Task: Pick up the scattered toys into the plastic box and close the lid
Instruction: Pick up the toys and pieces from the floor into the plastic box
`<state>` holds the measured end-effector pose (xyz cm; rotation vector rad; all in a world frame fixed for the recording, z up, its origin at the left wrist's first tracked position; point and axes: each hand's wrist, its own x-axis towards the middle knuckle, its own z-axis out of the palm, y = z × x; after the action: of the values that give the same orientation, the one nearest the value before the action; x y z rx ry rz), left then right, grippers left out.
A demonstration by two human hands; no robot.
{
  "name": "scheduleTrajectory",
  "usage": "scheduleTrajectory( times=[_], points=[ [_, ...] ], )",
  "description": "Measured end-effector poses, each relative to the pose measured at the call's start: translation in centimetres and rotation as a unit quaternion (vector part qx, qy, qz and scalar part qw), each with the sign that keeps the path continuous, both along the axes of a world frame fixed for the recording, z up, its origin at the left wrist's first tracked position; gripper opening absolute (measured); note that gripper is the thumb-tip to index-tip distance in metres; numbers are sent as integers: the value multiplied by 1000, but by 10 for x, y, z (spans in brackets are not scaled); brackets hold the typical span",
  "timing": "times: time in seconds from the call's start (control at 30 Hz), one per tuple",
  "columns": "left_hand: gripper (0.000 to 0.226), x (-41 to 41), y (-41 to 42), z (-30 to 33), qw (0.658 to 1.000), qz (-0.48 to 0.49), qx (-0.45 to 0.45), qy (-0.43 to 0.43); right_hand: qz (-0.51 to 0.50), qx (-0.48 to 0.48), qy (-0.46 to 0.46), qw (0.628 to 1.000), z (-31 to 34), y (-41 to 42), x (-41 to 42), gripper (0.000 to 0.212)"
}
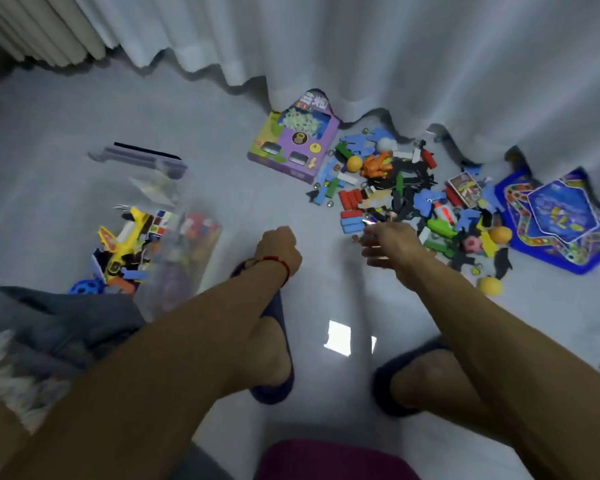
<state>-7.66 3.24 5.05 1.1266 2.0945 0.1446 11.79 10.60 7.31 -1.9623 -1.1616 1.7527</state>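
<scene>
A clear plastic box [187, 265] stands on the floor at the left with several toys inside, among them a yellow toy gun [125, 244]. Its lid [146, 156] lies on the floor just behind it. A pile of scattered toys [388, 174], blocks, foam pieces and balls, covers the floor at the right. My left hand [279, 249], with a red string on the wrist, is a closed fist between the box and the pile; nothing shows in it. My right hand [390, 242] hovers with fingers apart over the pile's near edge.
A purple toy carton [291, 143] lies behind the pile by the white curtain [361, 46]. A blue star-shaped game board [558, 220] is at the far right, a yellow ball [490, 285] nearer me. My feet in dark slippers [274, 386] rest on the floor below my arms.
</scene>
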Motion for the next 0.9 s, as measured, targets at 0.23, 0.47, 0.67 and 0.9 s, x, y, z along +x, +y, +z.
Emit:
scheduleTrajectory(
  times=[0.23,0.47,0.67,0.9],
  points=[
    [49,13,13,-82,980,-59,-92,165,29,115,-390,913,-66,-13,165,32],
    [45,44,34,-112,995,40,-63,64,-66,92,-399,910,-118,11,207,44],
    [30,77,36,-119,998,-60,-29,22,-82,108,-407,903,-135,20,208,31],
    [19,120,70,-94,986,-119,112,9,-102,187,-354,911,-128,52,207,39]
  ],
)
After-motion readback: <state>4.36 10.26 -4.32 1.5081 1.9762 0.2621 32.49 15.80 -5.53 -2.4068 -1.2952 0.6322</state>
